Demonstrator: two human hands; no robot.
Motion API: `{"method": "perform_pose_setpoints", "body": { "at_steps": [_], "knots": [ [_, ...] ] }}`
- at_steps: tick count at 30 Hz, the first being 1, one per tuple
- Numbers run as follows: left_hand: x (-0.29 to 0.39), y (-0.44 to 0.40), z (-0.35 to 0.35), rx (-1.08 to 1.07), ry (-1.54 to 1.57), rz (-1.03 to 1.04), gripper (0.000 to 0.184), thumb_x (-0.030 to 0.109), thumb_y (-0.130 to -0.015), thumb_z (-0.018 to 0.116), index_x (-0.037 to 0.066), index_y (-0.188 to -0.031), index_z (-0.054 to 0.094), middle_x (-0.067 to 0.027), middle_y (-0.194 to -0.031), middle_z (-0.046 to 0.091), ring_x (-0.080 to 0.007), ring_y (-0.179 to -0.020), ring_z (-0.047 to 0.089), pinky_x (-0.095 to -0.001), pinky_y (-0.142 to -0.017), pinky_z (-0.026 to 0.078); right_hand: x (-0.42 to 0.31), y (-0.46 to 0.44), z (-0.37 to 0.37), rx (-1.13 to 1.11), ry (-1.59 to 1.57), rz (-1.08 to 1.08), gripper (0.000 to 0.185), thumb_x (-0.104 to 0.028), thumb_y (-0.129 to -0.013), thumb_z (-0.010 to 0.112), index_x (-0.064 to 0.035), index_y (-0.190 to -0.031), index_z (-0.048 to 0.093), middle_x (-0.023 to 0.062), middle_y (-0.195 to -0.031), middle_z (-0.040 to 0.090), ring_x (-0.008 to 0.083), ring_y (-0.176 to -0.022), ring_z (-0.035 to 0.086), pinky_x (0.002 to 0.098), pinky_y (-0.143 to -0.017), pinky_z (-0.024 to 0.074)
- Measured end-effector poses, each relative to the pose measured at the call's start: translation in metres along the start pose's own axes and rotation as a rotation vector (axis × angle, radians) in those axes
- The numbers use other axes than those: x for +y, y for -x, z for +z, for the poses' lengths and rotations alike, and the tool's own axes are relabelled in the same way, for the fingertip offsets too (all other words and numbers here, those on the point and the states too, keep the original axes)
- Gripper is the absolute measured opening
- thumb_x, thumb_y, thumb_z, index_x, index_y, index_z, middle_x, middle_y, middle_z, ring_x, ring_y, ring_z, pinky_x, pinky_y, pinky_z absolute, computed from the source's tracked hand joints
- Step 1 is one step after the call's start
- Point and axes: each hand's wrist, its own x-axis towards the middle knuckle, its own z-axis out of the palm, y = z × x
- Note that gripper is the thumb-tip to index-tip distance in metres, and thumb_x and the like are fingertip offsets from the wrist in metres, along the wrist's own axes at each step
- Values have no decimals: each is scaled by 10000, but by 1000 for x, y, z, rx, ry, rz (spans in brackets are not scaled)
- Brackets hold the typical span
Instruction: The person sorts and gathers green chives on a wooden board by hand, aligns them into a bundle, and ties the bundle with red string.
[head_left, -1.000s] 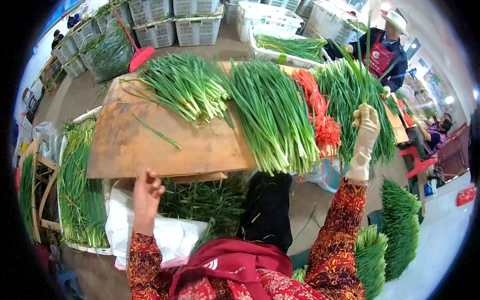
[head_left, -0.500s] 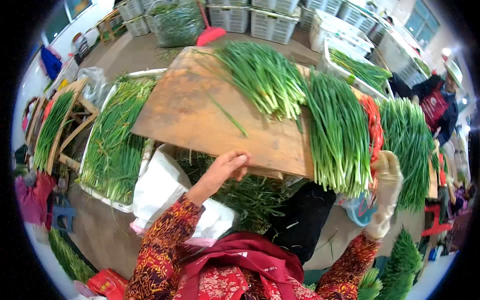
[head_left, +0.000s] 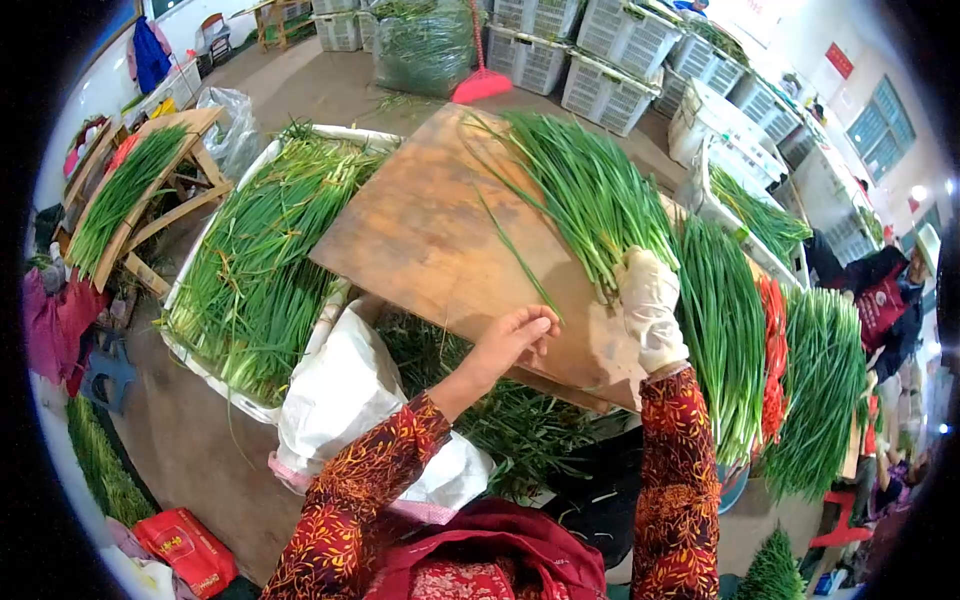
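A pile of garlic chives lies on the tilted wooden board, pale stem ends towards me. My right hand, in a whitish glove, is at those stem ends with its fingers bent around some of them; its fingertips are partly hidden. My bare left hand is over the board's near edge with its fingers curled in. One loose chive stalk ends right by its fingertips; whether they pinch it I cannot tell. Beside my right hand lies a second pile of chives.
Red ties hang between the second pile and another chive bunch. To the left stands a white crate full of chives, with a white sack beside it. Stacked crates line the back. A co-worker is at the right.
My right hand has moved left from beside the red ties to the stem ends of the pile on the board. My left hand is now closer to the loose stalk. The view has shifted.
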Motion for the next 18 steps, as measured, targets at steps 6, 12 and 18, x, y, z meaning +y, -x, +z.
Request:
{"method": "perform_pose_setpoints", "body": {
  "at_steps": [6, 12, 18],
  "knots": [
    [9, 1, 7, 32, 47, 25, 277, 254, -897, 488, 89, -1118, 512, 18, -986, 564, -44, -790, 535, -188, -675, 446, -40, 40, -58, -361, -864, 453, 206, -258, -831, 578, -58, -880, 587, 45, -673, 615, 109, -542, 516, 249, -498, 392],
    [-8, 5, 0, 52, 139, 57, 318, 218, -881, 526, 74, -1161, 480, -18, -1073, 554, -80, -913, 532, -217, -756, 445, -78, 96, -31, -355, -1496, 577, 189, -207, -841, 597, -32, -891, 548, -5, -705, 554, 25, -511, 413, 155, -458, 323],
    [-3, 17, 0, 128, 151, 53, 276, 143, -863, 547, 75, -1107, 438, -21, -1044, 541, -98, -911, 535, -226, -739, 462, -88, 98, -26, -349, -1352, 418, 217, -224, -853, 580, -19, -923, 580, -8, -670, 550, 30, -541, 426, 171, -477, 339]
  ]
}}
